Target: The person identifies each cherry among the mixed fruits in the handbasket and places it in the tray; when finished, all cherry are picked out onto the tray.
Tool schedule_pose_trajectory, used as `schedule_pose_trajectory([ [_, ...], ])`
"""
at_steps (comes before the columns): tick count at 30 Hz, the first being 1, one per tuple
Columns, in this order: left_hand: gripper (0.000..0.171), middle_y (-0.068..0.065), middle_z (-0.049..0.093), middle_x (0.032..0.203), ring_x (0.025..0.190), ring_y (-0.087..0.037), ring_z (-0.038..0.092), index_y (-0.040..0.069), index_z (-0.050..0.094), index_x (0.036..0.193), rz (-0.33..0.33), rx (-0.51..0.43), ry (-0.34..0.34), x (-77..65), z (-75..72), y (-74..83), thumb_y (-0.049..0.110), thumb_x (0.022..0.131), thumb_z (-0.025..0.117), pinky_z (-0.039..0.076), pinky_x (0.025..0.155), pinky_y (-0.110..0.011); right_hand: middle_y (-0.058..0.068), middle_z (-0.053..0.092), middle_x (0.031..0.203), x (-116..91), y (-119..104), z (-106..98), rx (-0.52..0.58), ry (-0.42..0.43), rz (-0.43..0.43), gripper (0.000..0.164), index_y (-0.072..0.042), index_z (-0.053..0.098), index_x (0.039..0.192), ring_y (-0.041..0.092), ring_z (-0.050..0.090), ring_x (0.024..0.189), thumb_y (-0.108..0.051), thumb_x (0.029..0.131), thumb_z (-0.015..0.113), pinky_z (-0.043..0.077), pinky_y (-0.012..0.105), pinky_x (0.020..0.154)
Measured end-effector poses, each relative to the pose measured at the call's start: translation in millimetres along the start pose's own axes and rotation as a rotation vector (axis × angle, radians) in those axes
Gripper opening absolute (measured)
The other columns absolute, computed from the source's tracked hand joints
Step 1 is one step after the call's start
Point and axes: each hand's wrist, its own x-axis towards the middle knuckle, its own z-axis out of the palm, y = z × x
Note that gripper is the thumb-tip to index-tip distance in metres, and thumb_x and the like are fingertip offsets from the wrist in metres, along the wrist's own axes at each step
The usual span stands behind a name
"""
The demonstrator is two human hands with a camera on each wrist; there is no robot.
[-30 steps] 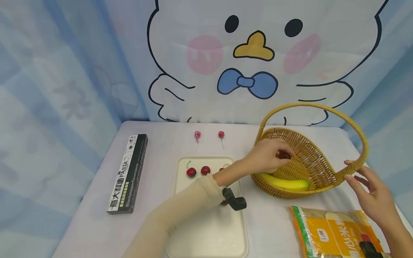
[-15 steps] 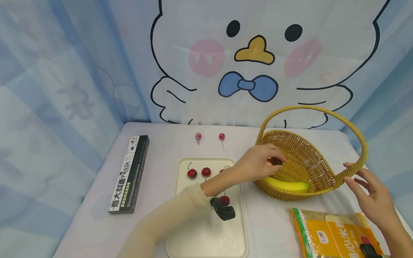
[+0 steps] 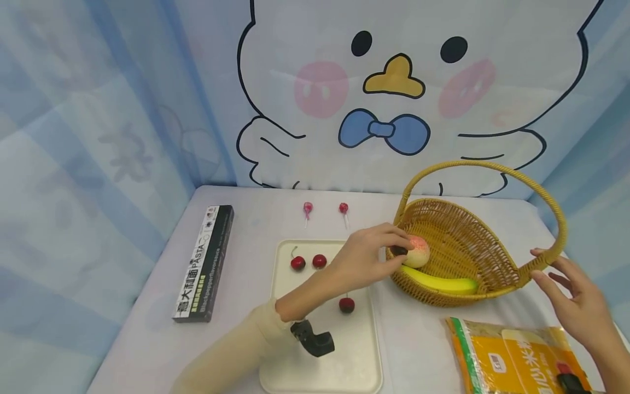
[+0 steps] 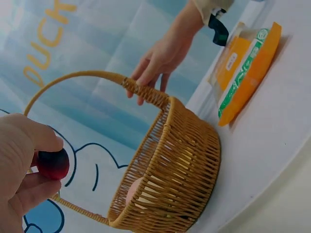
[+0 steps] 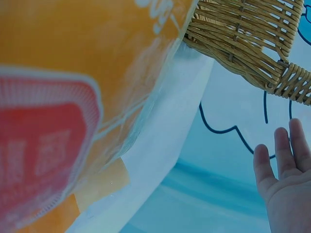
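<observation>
A dark red cherry (image 4: 53, 164) is pinched between the thumb and fingers of my left hand (image 3: 366, 254), just above the left rim of the wicker basket (image 3: 472, 241). Inside the basket lie a peach (image 3: 418, 253), right beside my left fingertips, and a yellow banana (image 3: 440, 282) along the front. My right hand (image 3: 573, 301) holds the basket at the right base of its arched handle (image 4: 104, 75), with thumb and index finger on either side. Its other fingers (image 5: 286, 150) are stretched out, apart from the wicker. Several cherries (image 3: 297, 263) lie on the cream tray (image 3: 322, 377), partly covered by my left arm.
Two lollipops (image 3: 343, 208) lie behind the tray. A black and white pasta box (image 3: 204, 262) is at the left of the table. In front of the basket lies an orange bag of millet (image 3: 521, 355), close under my right wrist. A printed curtain (image 3: 123, 109) hangs behind.
My left hand has moved left from over the inside of the basket to its left rim, carrying the cherry. This uncovers the peach. The right hand stays at the handle.
</observation>
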Motion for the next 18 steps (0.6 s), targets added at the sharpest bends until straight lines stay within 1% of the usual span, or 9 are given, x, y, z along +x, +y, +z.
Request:
schedule_pose_trajectory([
  [2,0.021,0.0,0.076,0.127,0.117,-0.015,0.071,0.014,0.08,0.119,-0.014,-0.017,0.031,-7.5,-4.0,-2.1,0.014,0.098,0.077,0.054,0.098,-0.013,-0.045,0.04,0.14,-0.3,0.1,-0.2,0.0,0.003,0.003,0.046,-0.012,0.056,0.154,-0.027,0.03,0.131,-0.007,0.108,0.059,0.022,-0.008,0.102],
  [5,0.022,-0.001,0.077,0.126,0.119,-0.016,0.071,0.012,0.08,0.117,-0.029,-0.045,0.085,-19.5,-9.9,-5.3,0.01,0.096,0.078,0.056,0.105,-0.021,-0.045,0.04,0.139,-0.5,-0.1,-0.8,-0.003,0.004,0.013,0.046,-0.013,0.055,0.154,-0.028,0.03,0.131,-0.008,0.109,0.059,0.021,-0.008,0.102],
  [9,0.022,-0.001,0.077,0.125,0.116,-0.016,0.071,0.012,0.08,0.116,-0.042,-0.037,0.139,-35.0,-18.0,-9.7,0.007,0.095,0.078,0.057,0.103,-0.023,-0.045,0.039,0.137,-0.5,-0.5,-1.5,-0.008,-0.003,0.026,0.046,-0.015,0.054,0.155,-0.027,0.029,0.132,-0.009,0.109,0.058,0.021,-0.008,0.102],
  [13,0.021,-0.001,0.078,0.124,0.117,-0.017,0.071,0.013,0.081,0.114,-0.051,0.017,0.171,-50.2,-26.7,-15.0,0.007,0.094,0.078,0.059,0.102,-0.025,-0.046,0.038,0.137,-1.0,-0.6,-0.4,-0.022,-0.006,0.042,0.046,-0.015,0.054,0.156,-0.028,0.028,0.132,-0.011,0.109,0.058,0.019,-0.008,0.103],
  [14,0.02,-0.002,0.078,0.123,0.117,-0.017,0.071,0.012,0.081,0.113,-0.054,0.033,0.181,-54.0,-29.2,-16.8,0.007,0.094,0.078,0.06,0.098,-0.024,-0.046,0.037,0.138,-1.0,-0.6,-0.1,-0.024,-0.007,0.045,0.047,-0.015,0.053,0.156,-0.028,0.027,0.132,-0.011,0.11,0.058,0.019,-0.007,0.103],
  [18,0.02,-0.004,0.079,0.122,0.116,-0.02,0.072,0.01,0.082,0.111,-0.089,0.083,0.221,-69.1,-40.4,-25.7,0.005,0.092,0.081,0.061,0.097,-0.028,-0.046,0.037,0.138,0.1,-0.2,0.2,-0.016,-0.007,0.043,0.047,-0.017,0.054,0.156,-0.028,0.028,0.133,-0.011,0.11,0.058,0.019,-0.007,0.104],
])
